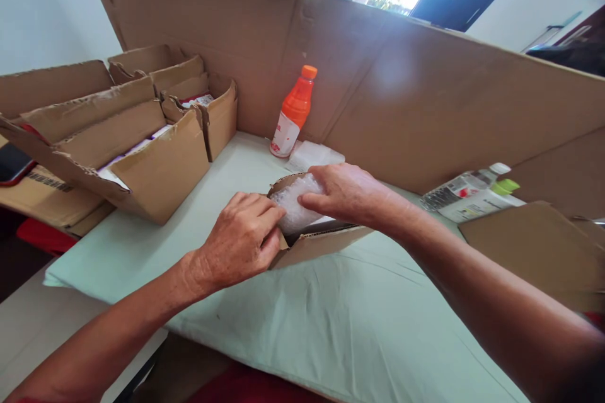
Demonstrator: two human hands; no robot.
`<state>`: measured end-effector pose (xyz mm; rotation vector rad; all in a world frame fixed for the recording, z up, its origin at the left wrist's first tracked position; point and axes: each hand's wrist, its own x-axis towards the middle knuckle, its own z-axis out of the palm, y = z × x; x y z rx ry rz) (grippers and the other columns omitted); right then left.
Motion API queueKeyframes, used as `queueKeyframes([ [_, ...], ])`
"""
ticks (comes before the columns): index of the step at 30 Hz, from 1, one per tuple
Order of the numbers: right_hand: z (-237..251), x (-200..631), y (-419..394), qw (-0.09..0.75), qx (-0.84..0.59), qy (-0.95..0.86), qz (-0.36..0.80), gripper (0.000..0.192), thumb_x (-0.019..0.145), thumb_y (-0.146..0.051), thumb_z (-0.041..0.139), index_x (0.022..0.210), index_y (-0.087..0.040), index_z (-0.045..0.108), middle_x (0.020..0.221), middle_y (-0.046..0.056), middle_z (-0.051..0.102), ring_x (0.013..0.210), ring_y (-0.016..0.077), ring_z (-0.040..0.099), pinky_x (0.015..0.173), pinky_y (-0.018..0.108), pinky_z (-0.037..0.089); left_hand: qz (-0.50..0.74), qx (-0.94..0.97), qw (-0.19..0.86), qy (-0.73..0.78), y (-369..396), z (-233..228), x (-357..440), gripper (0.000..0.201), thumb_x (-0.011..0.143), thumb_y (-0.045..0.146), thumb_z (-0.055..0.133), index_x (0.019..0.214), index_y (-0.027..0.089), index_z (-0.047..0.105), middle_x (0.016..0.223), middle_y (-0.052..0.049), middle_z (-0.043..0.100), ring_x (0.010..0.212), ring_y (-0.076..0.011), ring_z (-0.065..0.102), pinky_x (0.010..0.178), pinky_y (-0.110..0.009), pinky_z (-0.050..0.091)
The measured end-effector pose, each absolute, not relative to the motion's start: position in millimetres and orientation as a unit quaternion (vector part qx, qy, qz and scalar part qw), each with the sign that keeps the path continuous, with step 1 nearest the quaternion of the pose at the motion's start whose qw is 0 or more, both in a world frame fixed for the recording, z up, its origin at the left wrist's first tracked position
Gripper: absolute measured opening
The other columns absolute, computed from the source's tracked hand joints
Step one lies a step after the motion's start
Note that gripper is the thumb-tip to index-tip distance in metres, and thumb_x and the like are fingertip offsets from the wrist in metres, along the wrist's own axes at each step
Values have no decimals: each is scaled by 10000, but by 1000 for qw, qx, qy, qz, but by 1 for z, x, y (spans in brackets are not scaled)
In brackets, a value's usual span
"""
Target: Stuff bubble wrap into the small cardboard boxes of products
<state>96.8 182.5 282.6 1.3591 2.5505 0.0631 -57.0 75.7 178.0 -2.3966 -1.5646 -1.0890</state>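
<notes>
A small open cardboard box [326, 244] sits on the cloth-covered table in front of me. Clear bubble wrap [293, 203] fills its upper part, with something white partly showing beneath; what lies lower is hidden. My left hand [246, 230] is closed round the near-left edge of the box, its fingers curled over the cardboard. From the right, my right hand [347, 192] grips the bubble wrap, thumb on top and fingers towards the far side.
Behind the box stand an orange bottle [293, 113] and a white packet [316, 155]. A divided cardboard organizer [165, 170] is at the left. Two bottles, one clear [454, 189], lie at the right beside folded cardboard [534, 252]. A tall cardboard panel [359, 63] borders the pale green cloth [302, 315].
</notes>
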Motion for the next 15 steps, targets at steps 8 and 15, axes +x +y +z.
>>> queueKeyframes([
  [8, 285, 85, 178, 138, 442, 886, 41, 306, 816, -397, 519, 909, -164, 694, 861, 119, 737, 763, 255, 662, 577, 300, 328, -253, -805, -1, -537, 77, 181, -57, 183, 852, 154, 516, 925, 139, 683, 900, -107, 703, 896, -286, 628, 806, -454, 487],
  [15, 273, 78, 176, 130, 426, 895, -22, 291, 847, -352, 501, 923, -148, 693, 860, 114, 745, 743, 222, 633, 576, 290, 303, -300, -789, -3, -536, 79, 174, -58, 188, 878, 155, 518, 834, 146, 701, 933, -114, 713, 900, -279, 625, 807, -452, 510],
])
